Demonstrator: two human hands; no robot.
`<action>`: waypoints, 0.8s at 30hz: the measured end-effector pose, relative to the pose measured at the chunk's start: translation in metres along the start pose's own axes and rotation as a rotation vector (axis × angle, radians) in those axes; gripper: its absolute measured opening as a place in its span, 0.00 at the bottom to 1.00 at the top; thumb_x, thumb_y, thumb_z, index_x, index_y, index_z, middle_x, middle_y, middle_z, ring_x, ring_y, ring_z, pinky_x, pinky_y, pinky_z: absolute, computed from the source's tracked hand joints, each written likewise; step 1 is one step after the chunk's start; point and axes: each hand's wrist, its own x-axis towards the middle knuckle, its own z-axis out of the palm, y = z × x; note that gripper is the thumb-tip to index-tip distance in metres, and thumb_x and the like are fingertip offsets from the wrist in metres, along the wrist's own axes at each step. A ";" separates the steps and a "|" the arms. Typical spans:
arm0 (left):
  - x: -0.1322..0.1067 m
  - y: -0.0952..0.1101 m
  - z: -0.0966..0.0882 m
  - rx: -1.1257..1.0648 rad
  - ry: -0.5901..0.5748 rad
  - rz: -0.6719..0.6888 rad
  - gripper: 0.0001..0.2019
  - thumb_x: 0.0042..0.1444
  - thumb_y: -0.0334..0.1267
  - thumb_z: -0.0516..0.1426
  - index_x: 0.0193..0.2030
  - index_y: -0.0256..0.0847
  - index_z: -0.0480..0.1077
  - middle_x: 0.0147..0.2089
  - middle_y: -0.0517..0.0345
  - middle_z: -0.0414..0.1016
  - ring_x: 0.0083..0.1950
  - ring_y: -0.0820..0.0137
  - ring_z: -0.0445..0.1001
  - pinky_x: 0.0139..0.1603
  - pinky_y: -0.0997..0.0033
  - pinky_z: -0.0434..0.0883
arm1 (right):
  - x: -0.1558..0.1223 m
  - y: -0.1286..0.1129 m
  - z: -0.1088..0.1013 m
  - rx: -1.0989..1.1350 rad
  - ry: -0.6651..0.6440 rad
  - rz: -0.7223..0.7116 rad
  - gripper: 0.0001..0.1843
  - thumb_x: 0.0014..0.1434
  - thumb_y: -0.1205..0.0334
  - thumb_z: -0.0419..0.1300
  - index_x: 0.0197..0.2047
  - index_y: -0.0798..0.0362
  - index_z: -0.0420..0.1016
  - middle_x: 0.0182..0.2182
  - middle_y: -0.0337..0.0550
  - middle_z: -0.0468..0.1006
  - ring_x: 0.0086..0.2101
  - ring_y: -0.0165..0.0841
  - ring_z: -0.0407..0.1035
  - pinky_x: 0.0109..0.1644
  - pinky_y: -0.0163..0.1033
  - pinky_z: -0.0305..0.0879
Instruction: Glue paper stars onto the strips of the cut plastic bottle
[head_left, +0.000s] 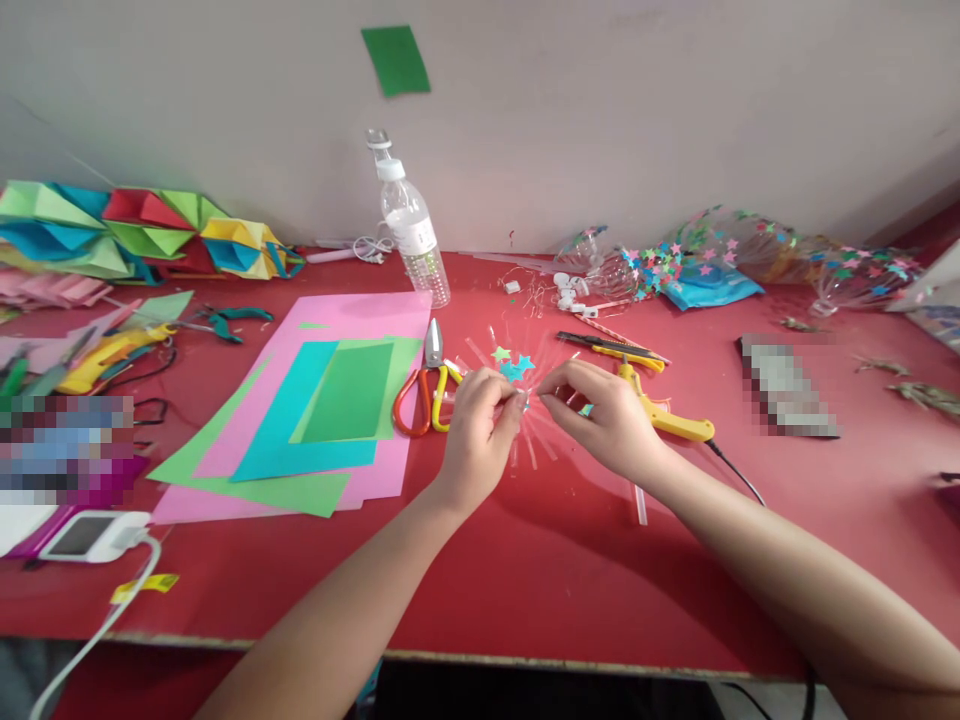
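At the far left of the red desk (pixel 562 580) I have a folded-paper chain (pixel 150 232) by the wall and, nearer me, a white device (pixel 97 535) on a cable. Next lie overlapping paper sheets (pixel 349 395) in pink, green and blue, a clear bottle (pixel 415 240) standing behind them. Scissors (pixel 424 400) rest just beside my left hand (pixel 480 415), whose grip is pinched together over clear strips (pixel 529 440) fanned across the desk; what it pinches I cannot tell. Small stars (pixel 517 370) sit over the fan, just behind the fingertips. My right hand (pixel 607 410) faces the left, its grip also together, contents unclear. Beyond it are a cutter (pixel 611 348) and a yellow glue gun (pixel 684 424), with star-dotted clear pieces (pixel 697 260) farther back.
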 end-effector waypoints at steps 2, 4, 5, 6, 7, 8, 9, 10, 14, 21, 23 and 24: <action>0.000 0.000 0.000 -0.003 -0.006 0.003 0.09 0.64 0.32 0.52 0.31 0.42 0.62 0.32 0.59 0.64 0.37 0.68 0.65 0.40 0.65 0.64 | 0.000 0.000 0.000 -0.009 0.004 -0.010 0.05 0.60 0.69 0.56 0.34 0.52 0.70 0.30 0.38 0.73 0.29 0.26 0.66 0.33 0.32 0.63; -0.001 0.000 0.000 -0.009 -0.007 0.003 0.09 0.65 0.32 0.51 0.31 0.42 0.62 0.32 0.59 0.64 0.37 0.68 0.65 0.40 0.65 0.65 | 0.000 0.000 0.000 -0.012 0.002 -0.017 0.05 0.61 0.69 0.55 0.34 0.52 0.70 0.30 0.38 0.73 0.29 0.26 0.66 0.33 0.32 0.63; 0.000 0.000 0.000 -0.010 -0.006 0.000 0.09 0.65 0.33 0.51 0.31 0.42 0.62 0.32 0.59 0.65 0.37 0.68 0.65 0.40 0.65 0.65 | 0.000 0.000 -0.001 -0.013 0.002 -0.020 0.05 0.61 0.69 0.55 0.34 0.52 0.70 0.30 0.38 0.73 0.29 0.26 0.66 0.33 0.32 0.63; 0.000 -0.001 0.000 -0.009 -0.007 -0.002 0.09 0.65 0.33 0.51 0.31 0.42 0.62 0.32 0.59 0.65 0.37 0.68 0.66 0.40 0.65 0.65 | 0.000 -0.001 -0.001 -0.015 0.002 -0.023 0.05 0.61 0.68 0.55 0.34 0.52 0.70 0.30 0.38 0.73 0.29 0.26 0.66 0.33 0.32 0.63; 0.000 -0.001 0.000 -0.006 -0.007 -0.003 0.10 0.65 0.34 0.52 0.30 0.42 0.63 0.31 0.59 0.65 0.36 0.69 0.66 0.40 0.65 0.65 | 0.000 -0.001 -0.001 -0.017 0.002 -0.025 0.05 0.61 0.69 0.55 0.34 0.52 0.70 0.30 0.38 0.73 0.29 0.26 0.66 0.33 0.32 0.63; 0.000 -0.001 0.000 -0.003 -0.004 -0.004 0.10 0.64 0.35 0.52 0.30 0.42 0.63 0.31 0.59 0.65 0.35 0.69 0.66 0.39 0.66 0.65 | 0.000 -0.001 -0.001 -0.020 0.002 -0.026 0.05 0.61 0.69 0.55 0.34 0.52 0.70 0.30 0.38 0.73 0.29 0.26 0.66 0.33 0.33 0.62; 0.001 -0.001 0.001 -0.001 -0.002 -0.006 0.11 0.64 0.35 0.53 0.29 0.42 0.63 0.30 0.60 0.65 0.35 0.69 0.66 0.38 0.66 0.64 | 0.000 -0.001 -0.001 -0.023 0.003 -0.028 0.05 0.61 0.69 0.55 0.34 0.53 0.70 0.30 0.38 0.73 0.29 0.26 0.66 0.33 0.33 0.62; 0.001 -0.001 0.001 -0.003 0.000 -0.008 0.11 0.64 0.36 0.53 0.29 0.42 0.63 0.30 0.60 0.65 0.34 0.69 0.65 0.38 0.66 0.64 | 0.000 -0.001 -0.001 -0.028 0.003 -0.029 0.05 0.61 0.69 0.55 0.34 0.53 0.70 0.30 0.38 0.73 0.29 0.26 0.66 0.33 0.33 0.62; 0.001 0.002 0.001 -0.031 -0.004 -0.041 0.12 0.63 0.37 0.55 0.28 0.42 0.63 0.29 0.61 0.65 0.34 0.70 0.66 0.38 0.66 0.65 | -0.001 -0.002 -0.001 -0.054 0.004 -0.035 0.05 0.61 0.68 0.55 0.34 0.53 0.70 0.31 0.39 0.73 0.29 0.27 0.66 0.33 0.33 0.62; 0.000 0.004 0.000 -0.030 -0.003 -0.019 0.11 0.64 0.34 0.53 0.29 0.42 0.61 0.31 0.60 0.64 0.35 0.70 0.65 0.39 0.66 0.65 | 0.000 -0.002 -0.001 -0.064 0.000 -0.043 0.05 0.61 0.69 0.54 0.34 0.53 0.70 0.31 0.40 0.74 0.29 0.27 0.66 0.33 0.34 0.61; 0.000 0.004 -0.001 -0.036 -0.002 -0.020 0.10 0.64 0.34 0.53 0.29 0.42 0.61 0.31 0.60 0.64 0.35 0.70 0.65 0.39 0.67 0.65 | 0.000 -0.002 -0.001 -0.062 -0.005 -0.045 0.05 0.61 0.69 0.54 0.34 0.53 0.70 0.31 0.39 0.74 0.29 0.27 0.66 0.33 0.33 0.61; 0.000 0.004 0.000 -0.044 -0.001 -0.025 0.10 0.64 0.34 0.53 0.29 0.42 0.62 0.31 0.60 0.64 0.35 0.70 0.65 0.39 0.67 0.65 | 0.000 -0.002 -0.001 -0.063 -0.008 -0.047 0.05 0.61 0.69 0.54 0.34 0.53 0.70 0.31 0.39 0.73 0.29 0.27 0.65 0.33 0.33 0.61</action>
